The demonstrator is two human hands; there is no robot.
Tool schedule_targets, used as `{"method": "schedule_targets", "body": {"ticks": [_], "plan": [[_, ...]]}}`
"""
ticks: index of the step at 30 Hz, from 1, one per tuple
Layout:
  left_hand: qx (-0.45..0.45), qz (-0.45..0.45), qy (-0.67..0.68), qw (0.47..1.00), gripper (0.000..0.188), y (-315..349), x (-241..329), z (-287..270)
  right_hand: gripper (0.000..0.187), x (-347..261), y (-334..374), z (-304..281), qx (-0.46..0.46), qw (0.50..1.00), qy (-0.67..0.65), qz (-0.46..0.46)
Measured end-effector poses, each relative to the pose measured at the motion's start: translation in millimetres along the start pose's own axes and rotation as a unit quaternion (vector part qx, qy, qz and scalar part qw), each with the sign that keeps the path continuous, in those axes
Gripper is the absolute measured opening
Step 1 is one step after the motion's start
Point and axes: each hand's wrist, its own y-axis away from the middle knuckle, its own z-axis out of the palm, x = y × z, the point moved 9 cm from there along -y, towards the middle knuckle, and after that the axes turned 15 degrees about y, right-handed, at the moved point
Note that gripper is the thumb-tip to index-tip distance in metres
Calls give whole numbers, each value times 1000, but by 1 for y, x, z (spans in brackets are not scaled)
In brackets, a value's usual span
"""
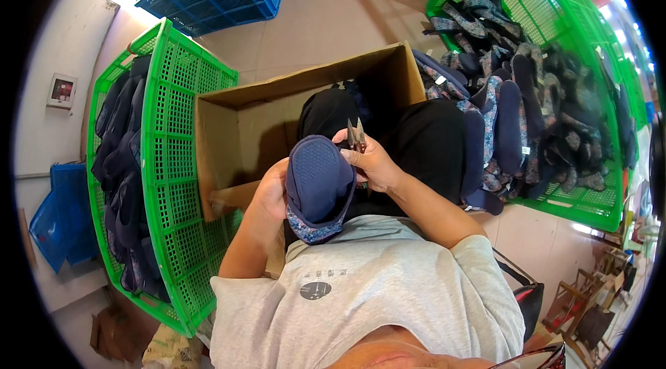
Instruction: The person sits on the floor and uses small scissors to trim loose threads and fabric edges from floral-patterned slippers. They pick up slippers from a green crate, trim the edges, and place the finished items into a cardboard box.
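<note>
Left side of the frame: a tall green plastic mesh crate (184,161) stands packed with dark navy fabric footwear (121,154).
Left of centre: an open brown cardboard carton (253,129) lies beyond the person's lap.
Left hand: the bare left hand (274,192) is closed around the left edge of a navy fabric slipper with a floral-patterned band (320,178).
Slipper: at the centre of the frame, textured navy face toward the camera, patterned band lowest; whether toe or heel points up is hard to tell.
Right hand: the bare right hand (378,166), just right of centre, grips small metal snips (356,136), blades up and slightly apart, its fingers near the slipper's right edge.
Right side: navy and floral slippers (510,115) heap in and beside a second green mesh crate (534,1).
Step in hand: probably checking the slipper's edge for loose thread.
Next move: likely calls for a steady left hold and blade tips turned toward the seam, clear of the fabric.
</note>
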Motion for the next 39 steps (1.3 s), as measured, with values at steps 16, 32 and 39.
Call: {"method": "schedule_targets", "body": {"ticks": [16, 32, 39], "plan": [[-37, 29, 115, 992, 32, -45, 55, -47, 16, 10, 4, -24, 177, 982, 60, -6], [-141, 220, 239, 935, 45, -57, 71, -57, 31, 45, 18, -59, 191, 975, 58, 97], [191, 344, 86, 915, 30, -29, 91, -115, 27, 37, 23, -68, 247, 965, 53, 65]]}}
